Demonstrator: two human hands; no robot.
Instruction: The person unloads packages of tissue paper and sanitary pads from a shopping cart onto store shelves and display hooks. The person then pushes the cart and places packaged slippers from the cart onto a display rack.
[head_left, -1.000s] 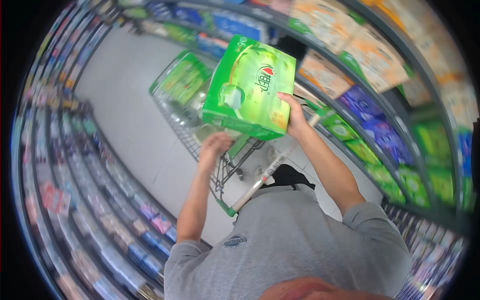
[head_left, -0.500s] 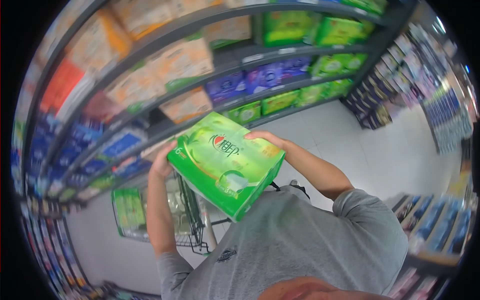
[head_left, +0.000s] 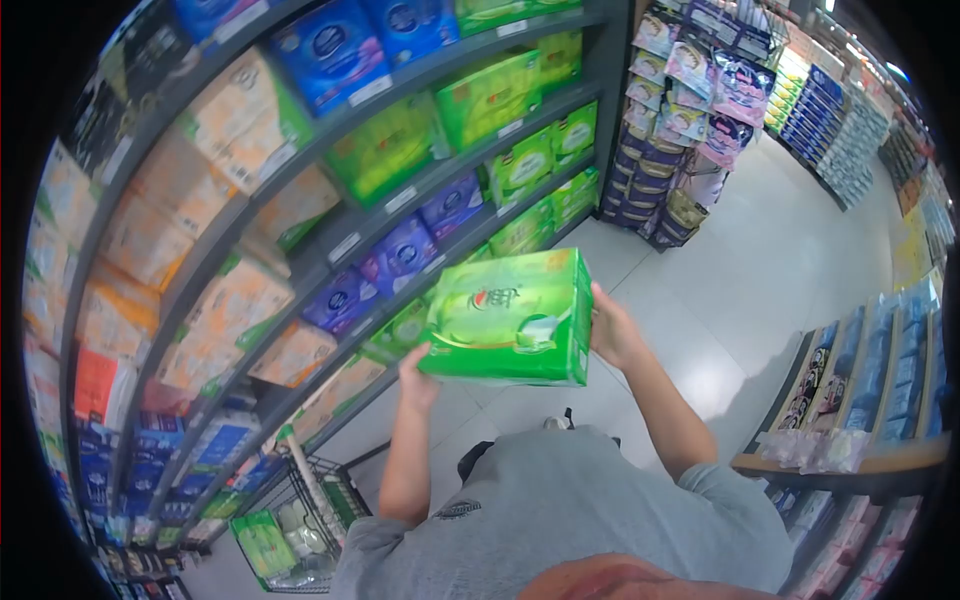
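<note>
My 2 hands have the green pack aloft in front of my shirt: left grip clamped on its near left corner, right grip clamped on its right end. I judge the lifting done; the pack rests on neither the shelf nor the cart, where 1 similar bundle sits. It looks boxy, glossy and slightly tilted, pale green above darker edges, with a red mark, dark lettering and a white tissue picture.

One held pack, one cart
</note>
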